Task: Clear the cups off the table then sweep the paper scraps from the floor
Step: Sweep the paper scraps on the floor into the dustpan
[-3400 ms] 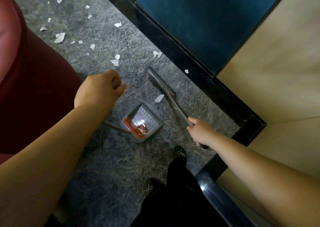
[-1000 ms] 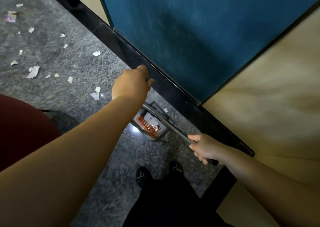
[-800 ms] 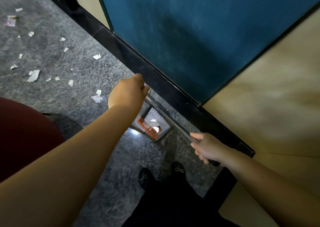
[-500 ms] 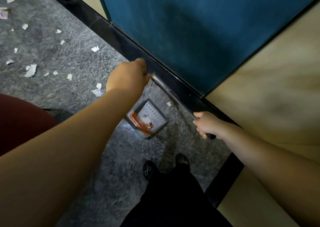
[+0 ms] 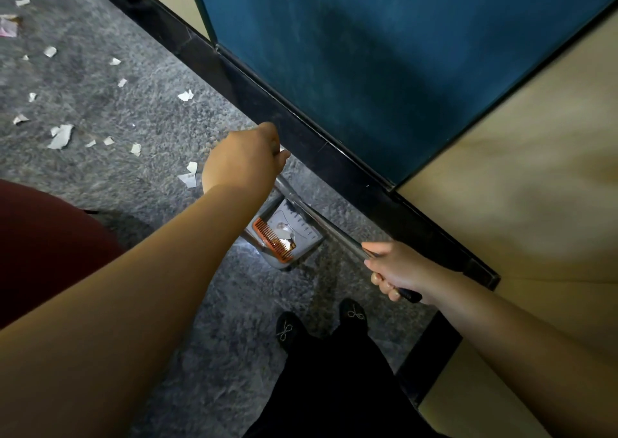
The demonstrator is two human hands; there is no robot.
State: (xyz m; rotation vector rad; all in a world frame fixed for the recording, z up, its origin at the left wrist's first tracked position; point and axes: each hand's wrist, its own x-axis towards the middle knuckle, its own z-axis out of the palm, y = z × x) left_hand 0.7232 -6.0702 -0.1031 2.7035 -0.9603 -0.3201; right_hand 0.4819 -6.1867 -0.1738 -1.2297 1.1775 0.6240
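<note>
A grey dustpan (image 5: 302, 237) with an orange comb edge stands on the grey carpet, holding a few paper scraps (image 5: 284, 233). My left hand (image 5: 242, 163) is curled above it, gripping what looks like the dustpan's upright handle, mostly hidden by the hand. My right hand (image 5: 394, 268) grips the broom handle (image 5: 327, 228), which slants up-left over the dustpan; the broom head is hidden behind my left hand. Several white paper scraps (image 5: 62, 135) lie scattered on the carpet to the left, and two scraps (image 5: 189, 176) lie close to my left wrist.
A black skirting (image 5: 334, 160) runs diagonally under a blue panel (image 5: 384, 62) and beige panels (image 5: 535, 186). A dark red seat (image 5: 43, 243) fills the left edge. My black shoes (image 5: 287, 330) stand below the dustpan.
The broom handle swung back down over the dustpan, my right hand dropping lower and nearer. The loose scrap beside the dustpan is no longer visible there. My left hand shifted slightly.
</note>
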